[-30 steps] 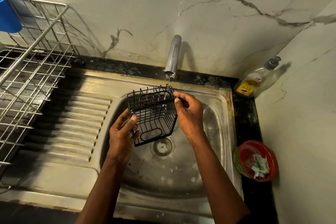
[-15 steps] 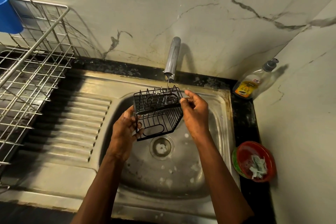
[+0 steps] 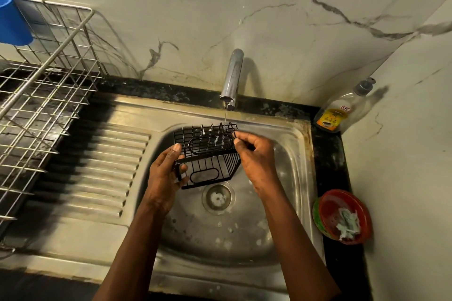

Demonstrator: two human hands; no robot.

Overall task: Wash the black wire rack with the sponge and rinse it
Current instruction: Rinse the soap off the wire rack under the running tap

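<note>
A small black wire rack hangs in the air over the steel sink, just above the drain. My left hand grips its left edge, thumb hooked over the frame. At the rack's upper right corner my right hand pinches the wire. A thin stream of water falls from the tap onto the rack's top edge and splashes there. No sponge is in view.
A ribbed draining board lies left of the basin, with a metal dish rack and a blue cup beyond it. A soap bottle stands in the back right corner. A red bowl holding scraps sits on the right counter.
Both hands have tilted and shifted the rack to the right under the tap, so the stream now lands on its top edge.
</note>
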